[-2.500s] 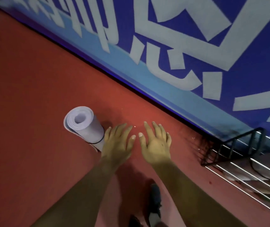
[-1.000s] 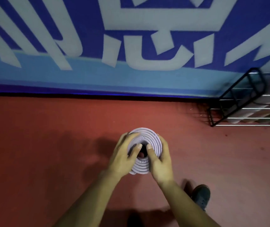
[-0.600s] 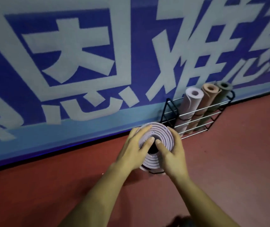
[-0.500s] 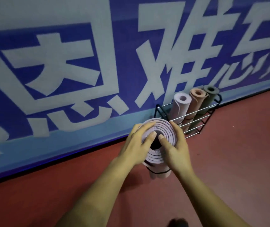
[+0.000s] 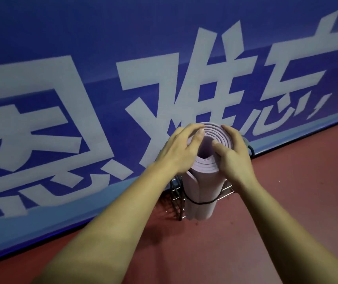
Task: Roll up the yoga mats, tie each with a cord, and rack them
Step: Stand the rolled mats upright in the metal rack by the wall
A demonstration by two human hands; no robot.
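Note:
A rolled lilac yoga mat (image 5: 202,193) stands upright in front of me, with a black cord (image 5: 201,202) tied around its lower part. My left hand (image 5: 181,149) grips the top of the roll from the left, thumb over the spiral end. My right hand (image 5: 230,154) grips it from the right, thumb at the hollow core. The mat's lower end hangs at the near left end of a black wire rack (image 5: 177,198), which the roll and my hands mostly hide. Whether the mat sits inside the rack I cannot tell.
A blue banner wall (image 5: 82,99) with large white characters runs close behind the rack. The floor (image 5: 287,201) is red. A dark edge of another racked mat (image 5: 248,146) peeks out behind my right hand.
Both hands picked the tied mat up off the floor, stood it upright and carried it to the rack. The other racked mats are now hidden behind the roll and my hands.

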